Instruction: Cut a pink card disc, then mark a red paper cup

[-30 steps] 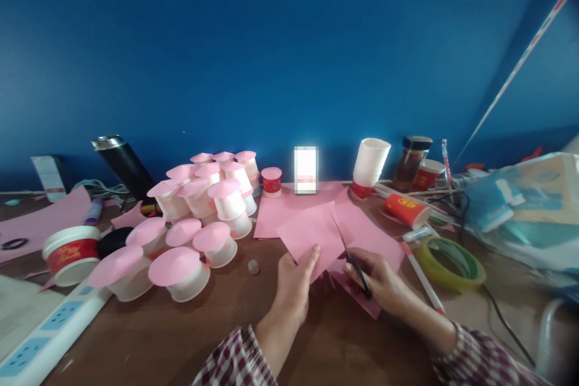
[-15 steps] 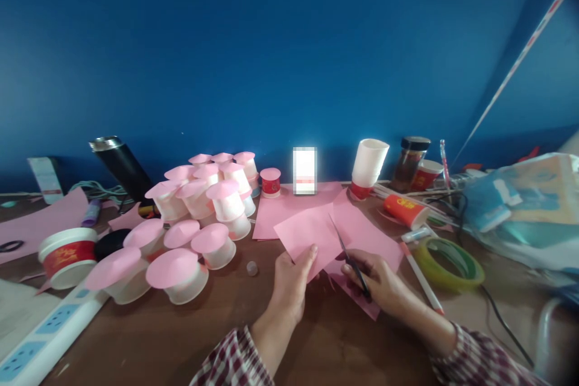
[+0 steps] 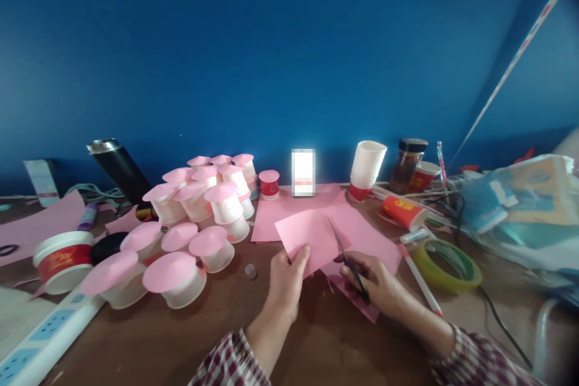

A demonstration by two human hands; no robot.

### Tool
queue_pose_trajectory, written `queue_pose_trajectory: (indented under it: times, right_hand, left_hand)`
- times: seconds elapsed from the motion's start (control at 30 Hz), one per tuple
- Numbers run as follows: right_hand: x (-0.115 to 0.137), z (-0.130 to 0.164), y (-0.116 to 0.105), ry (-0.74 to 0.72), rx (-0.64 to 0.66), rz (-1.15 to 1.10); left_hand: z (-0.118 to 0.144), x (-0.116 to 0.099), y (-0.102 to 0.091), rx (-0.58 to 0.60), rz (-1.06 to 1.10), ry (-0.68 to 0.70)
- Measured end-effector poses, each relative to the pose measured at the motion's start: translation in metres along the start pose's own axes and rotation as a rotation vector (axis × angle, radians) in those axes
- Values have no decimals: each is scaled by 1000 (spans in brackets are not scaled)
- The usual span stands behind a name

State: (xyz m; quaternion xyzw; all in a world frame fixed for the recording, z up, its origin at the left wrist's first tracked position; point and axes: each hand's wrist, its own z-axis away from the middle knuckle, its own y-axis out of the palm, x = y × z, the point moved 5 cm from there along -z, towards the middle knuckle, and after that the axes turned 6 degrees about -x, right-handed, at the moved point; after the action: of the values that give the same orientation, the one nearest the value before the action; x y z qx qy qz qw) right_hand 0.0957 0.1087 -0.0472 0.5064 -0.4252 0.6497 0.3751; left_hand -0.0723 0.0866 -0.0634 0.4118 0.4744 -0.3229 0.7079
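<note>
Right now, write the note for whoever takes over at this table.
Left hand grips the near edge of the pink sheet, held up off the table.
Right hand holds the scissors, blades in the sheet.
Done: a cluster of cups with pink tops stands on the left.
Left: the cut is only partly through; more pink paper lies behind, and a stack of plain cups.

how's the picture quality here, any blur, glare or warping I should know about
Head view: soft overall; the bright card by the wall is blurred out. Edges bow, so the power strip and black flask lean. Dim table, shadow under the left hand; the scissors in the right hand stay readable.
</note>
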Motion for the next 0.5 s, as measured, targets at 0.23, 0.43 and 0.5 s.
queue_pose_trajectory:
  times: [0.23, 0.43, 0.5]
  right_hand:
    - [4, -2, -3, -93, 3, 21]
    - [8, -2, -5, -94, 1, 55]
    - [9, -2, -5, -89, 4, 71]
  left_hand:
    - [2, -3, 1, 31, -48, 45]
    - [4, -3, 4, 61, 19, -35]
    - [5, -5, 6, 83, 52, -50]
